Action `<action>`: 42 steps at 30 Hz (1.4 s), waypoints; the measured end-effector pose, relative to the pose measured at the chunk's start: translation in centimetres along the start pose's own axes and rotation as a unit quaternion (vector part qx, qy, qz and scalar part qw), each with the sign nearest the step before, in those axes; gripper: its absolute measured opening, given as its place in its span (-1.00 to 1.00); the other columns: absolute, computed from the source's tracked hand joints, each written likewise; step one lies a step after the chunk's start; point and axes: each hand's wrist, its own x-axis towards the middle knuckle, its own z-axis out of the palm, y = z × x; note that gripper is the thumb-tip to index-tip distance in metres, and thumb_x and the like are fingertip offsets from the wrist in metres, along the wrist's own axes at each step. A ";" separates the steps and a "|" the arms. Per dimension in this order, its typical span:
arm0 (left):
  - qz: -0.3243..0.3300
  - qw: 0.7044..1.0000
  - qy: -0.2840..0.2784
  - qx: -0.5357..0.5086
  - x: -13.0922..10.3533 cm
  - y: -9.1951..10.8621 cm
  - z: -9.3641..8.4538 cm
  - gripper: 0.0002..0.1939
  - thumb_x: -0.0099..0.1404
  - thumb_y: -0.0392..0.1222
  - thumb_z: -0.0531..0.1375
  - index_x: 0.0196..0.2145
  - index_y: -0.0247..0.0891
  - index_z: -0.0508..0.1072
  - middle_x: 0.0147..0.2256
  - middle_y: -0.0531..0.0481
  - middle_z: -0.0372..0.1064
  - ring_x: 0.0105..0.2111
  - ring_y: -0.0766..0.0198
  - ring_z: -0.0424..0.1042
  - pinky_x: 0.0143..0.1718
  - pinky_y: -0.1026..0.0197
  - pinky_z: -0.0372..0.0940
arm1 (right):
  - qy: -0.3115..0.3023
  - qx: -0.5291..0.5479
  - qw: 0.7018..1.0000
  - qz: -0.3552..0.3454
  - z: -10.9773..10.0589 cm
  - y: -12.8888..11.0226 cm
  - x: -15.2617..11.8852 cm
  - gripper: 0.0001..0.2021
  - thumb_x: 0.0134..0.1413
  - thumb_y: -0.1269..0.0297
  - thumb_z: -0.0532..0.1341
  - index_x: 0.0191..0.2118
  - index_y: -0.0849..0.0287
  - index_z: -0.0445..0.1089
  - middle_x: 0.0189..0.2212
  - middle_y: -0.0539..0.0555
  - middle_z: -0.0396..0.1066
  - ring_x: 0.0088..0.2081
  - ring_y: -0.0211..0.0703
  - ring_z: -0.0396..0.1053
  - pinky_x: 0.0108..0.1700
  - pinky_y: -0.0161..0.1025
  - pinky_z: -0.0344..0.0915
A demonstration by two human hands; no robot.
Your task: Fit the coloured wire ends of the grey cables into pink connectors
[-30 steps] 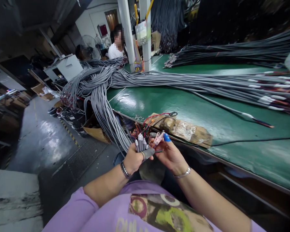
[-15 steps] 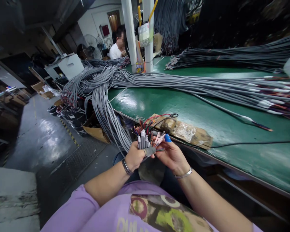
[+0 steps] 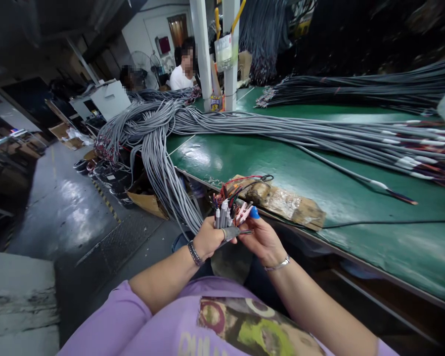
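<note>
My left hand [image 3: 209,238] is closed around a bundle of grey cables [image 3: 222,217], whose cut ends point up. A grey wrap covers its thumb [image 3: 230,232]. Thin coloured wires [image 3: 230,192] fan out above and behind the cable ends. On the right side of the bundle, my right hand [image 3: 262,240] has its fingers closed at some thin wire ends [image 3: 246,231]. Its thumb wears a blue tip cover [image 3: 254,212], close to a pale pink piece [image 3: 243,211] that I cannot make out clearly. The inner fingertips are partly hidden.
A long bundle of grey cables [image 3: 267,123] crosses the green table [image 3: 356,242] and hangs off its left edge. Taped cardboard [image 3: 287,201] lies at the near edge beside a black cord [image 3: 378,221]. White posts [image 3: 230,74] stand behind. A co-worker [image 3: 181,74] sits beyond.
Both hands and the cable bundle appear slightly farther right and nearer together. The right thumb has come down a little beside the pale pink piece. The grip on the bundle stays.
</note>
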 end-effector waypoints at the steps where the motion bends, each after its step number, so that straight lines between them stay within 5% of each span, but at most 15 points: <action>1: -0.001 1.000 0.001 -0.001 0.0 0.0 0.0 -0.63 -0.21 -0.02 0.42 -0.63 -0.37 0.42 -0.67 0.03 0.33 -0.65 0.40 0.26 -0.56 0.29 0.17 | 0.001 0.003 1.000 0.001 0.0 0.1 -0.1 -0.67 -0.12 0.01 0.37 -0.28 0.15 0.50 -0.52 0.02 0.46 -0.54 -0.16 0.34 -0.56 -0.22 0.30; 11: 0.002 1.000 0.005 -0.008 -1.3 0.4 -0.7 -0.61 -0.22 0.00 0.44 -0.63 -0.36 0.41 -0.66 0.04 0.35 -0.64 0.38 0.30 -0.54 0.29 0.21 | 0.037 0.038 0.999 0.003 -0.1 0.0 -0.8 -0.65 -0.02 -0.09 0.27 -0.31 0.11 0.47 -0.36 0.04 0.52 -0.41 -0.20 0.41 -0.35 -0.22 0.38; 19: 0.045 0.998 0.041 -0.032 -2.0 -0.7 -0.9 -0.65 -0.10 -0.03 0.42 -0.51 -0.34 0.42 -0.63 0.06 0.36 -0.60 0.35 0.34 -0.49 0.28 0.21 | 0.083 -0.020 0.996 -0.025 1.0 -0.7 -1.3 -0.78 -0.04 0.13 0.35 -0.31 0.16 0.49 -0.39 0.05 0.52 -0.46 -0.26 0.36 -0.39 -0.30 0.36; 31: 0.055 0.996 0.061 -0.041 -0.7 -0.8 0.2 -0.66 -0.12 -0.04 0.42 -0.58 -0.35 0.41 -0.63 0.04 0.36 -0.63 0.36 0.32 -0.53 0.28 0.20 | 0.057 0.000 0.998 -0.001 1.3 -0.4 -0.8 -0.73 0.01 0.02 0.30 -0.37 0.14 0.48 -0.51 0.00 0.45 -0.48 -0.18 0.36 -0.40 -0.15 0.39; 42: 0.062 0.997 0.045 -0.016 -0.6 -1.2 0.1 -0.67 -0.07 -0.05 0.40 -0.58 -0.35 0.41 -0.64 0.06 0.35 -0.62 0.39 0.32 -0.53 0.31 0.21 | 0.059 0.003 0.998 -0.020 0.8 0.3 -0.7 -0.67 -0.05 -0.04 0.32 -0.31 0.13 0.49 -0.48 0.02 0.47 -0.52 -0.17 0.32 -0.56 -0.21 0.30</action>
